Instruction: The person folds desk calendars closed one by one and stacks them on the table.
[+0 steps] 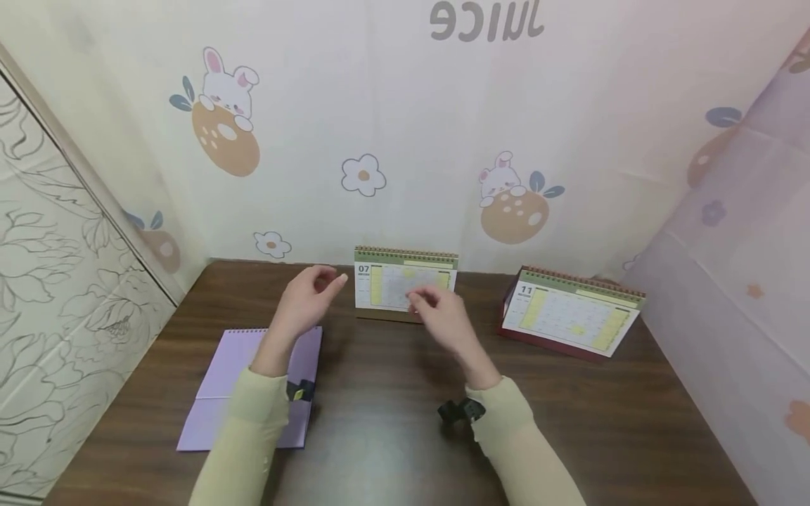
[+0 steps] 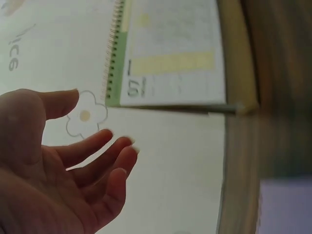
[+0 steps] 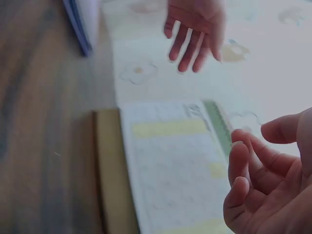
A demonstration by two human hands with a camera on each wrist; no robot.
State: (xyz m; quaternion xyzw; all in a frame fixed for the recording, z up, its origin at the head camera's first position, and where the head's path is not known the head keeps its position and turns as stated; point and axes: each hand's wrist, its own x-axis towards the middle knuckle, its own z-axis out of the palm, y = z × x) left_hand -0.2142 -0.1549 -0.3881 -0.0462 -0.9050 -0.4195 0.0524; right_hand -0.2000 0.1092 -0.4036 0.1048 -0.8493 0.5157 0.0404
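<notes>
A spiral-bound desk calendar [image 1: 392, 287] showing 07 stands upright at the back middle of the table, against the wall cloth. My left hand [image 1: 305, 299] hovers to its left with fingers loosely bent and nothing in them; the left wrist view shows the hand [image 2: 73, 170] apart from the calendar's edge [image 2: 170, 73]. My right hand [image 1: 441, 316] is in front of the calendar's right part and overlaps it in the head view. Its fingers are loosely curled, thumb apart from them, holding nothing in the right wrist view [image 3: 268, 170].
A second desk calendar [image 1: 572, 313] showing 11 stands angled at the right on a dark red base. The purple spiral-bound pad or calendar [image 1: 218, 422] is at the left, under my left forearm. A printed cloth [image 1: 418, 126] hangs behind the dark wooden table [image 1: 380, 436].
</notes>
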